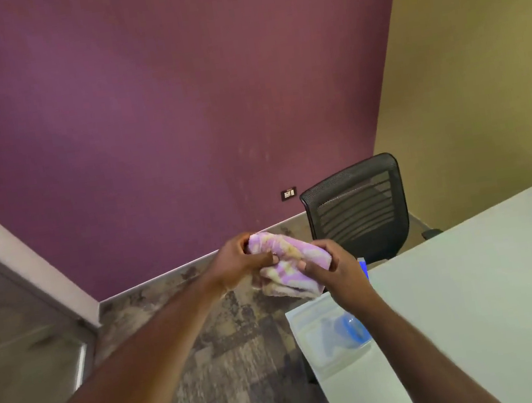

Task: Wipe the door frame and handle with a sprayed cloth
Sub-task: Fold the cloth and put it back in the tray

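A pink, white and yellow cloth (286,260) is bunched up in front of me, above the floor near the table's corner. My left hand (239,261) grips its upper left end. My right hand (336,271) holds its lower right side, thumb on top. A grey door frame (11,274) runs diagonally at the far left, with a glass door panel (13,356) below it. No handle shows. A blue object (363,266), partly hidden behind my right hand, stands at the table's edge; I cannot tell what it is.
A white table (492,289) fills the lower right, with a clear plastic packet (331,335) holding something blue at its near corner. A black mesh office chair (358,209) stands behind the table. The purple wall (160,113) carries a socket (288,193). Patterned carpet (209,346) covers the floor.
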Demonstrator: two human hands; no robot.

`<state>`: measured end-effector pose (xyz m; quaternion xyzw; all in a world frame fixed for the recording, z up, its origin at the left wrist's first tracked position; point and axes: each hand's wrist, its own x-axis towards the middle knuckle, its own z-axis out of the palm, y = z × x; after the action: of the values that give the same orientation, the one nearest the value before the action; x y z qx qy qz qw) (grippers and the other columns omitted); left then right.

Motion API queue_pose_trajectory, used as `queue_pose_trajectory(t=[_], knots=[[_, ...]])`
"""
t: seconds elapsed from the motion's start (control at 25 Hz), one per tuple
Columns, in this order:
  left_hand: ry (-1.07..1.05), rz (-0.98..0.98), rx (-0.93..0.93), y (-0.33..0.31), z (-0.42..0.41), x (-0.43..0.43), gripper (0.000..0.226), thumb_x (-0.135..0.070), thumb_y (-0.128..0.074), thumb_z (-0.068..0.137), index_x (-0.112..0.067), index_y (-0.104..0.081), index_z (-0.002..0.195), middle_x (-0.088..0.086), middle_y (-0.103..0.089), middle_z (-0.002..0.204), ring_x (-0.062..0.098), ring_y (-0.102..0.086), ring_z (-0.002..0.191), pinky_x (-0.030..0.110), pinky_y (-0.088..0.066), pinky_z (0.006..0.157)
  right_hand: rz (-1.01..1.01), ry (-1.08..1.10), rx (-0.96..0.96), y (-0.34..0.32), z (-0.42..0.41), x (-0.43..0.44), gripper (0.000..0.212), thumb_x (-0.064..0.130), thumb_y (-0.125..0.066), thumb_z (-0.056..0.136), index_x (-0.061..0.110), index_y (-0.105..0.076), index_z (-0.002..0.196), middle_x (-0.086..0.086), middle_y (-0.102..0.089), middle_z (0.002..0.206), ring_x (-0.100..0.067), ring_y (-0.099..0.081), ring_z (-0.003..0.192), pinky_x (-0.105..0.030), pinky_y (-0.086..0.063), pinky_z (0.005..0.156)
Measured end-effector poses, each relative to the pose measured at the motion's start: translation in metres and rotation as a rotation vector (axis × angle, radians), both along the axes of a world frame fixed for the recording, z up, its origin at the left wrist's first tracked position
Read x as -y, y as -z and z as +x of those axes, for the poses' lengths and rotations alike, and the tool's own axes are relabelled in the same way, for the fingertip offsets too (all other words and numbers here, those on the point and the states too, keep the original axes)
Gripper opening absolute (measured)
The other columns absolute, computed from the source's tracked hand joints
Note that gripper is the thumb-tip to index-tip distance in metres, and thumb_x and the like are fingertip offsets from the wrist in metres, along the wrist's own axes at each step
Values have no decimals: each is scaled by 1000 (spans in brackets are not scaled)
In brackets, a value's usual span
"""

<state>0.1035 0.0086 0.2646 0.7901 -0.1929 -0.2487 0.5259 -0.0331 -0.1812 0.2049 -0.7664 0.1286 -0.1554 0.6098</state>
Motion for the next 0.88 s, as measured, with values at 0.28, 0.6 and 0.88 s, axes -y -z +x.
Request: queue_pose_trajectory(t=[0.28,0.6,0.88], knots=[[7,203,1,100,5,38,61,-32,-91,81,-21,-53,128,3,-68,115,21,-73,97,44,-67,77,22,138,-277,87,-15,-7,48,44,-65,96,23,-58,138,3,-69,129,-20,-67,115,-38,-56,103],[150,441,86,206,0,64,54,-34,-83,88,-18,-56,131,8,-70,122,21,-64,100,29,-45,78,-83,228,-497,172,-30,-14,14,31,-65,99,30,-59,112,3,-70,108,-10,-65,92,-11,-52,81],[335,554,164,262,-3,74,53,-36,-75,96,-15,-58,141,11,-69,134,30,-66,121,36,-54,97,-623,120,-749,224,-30,-11,50,61,-45,99,22,-61,127,1,-74,114,-22,-68,107,-36,-44,96]])
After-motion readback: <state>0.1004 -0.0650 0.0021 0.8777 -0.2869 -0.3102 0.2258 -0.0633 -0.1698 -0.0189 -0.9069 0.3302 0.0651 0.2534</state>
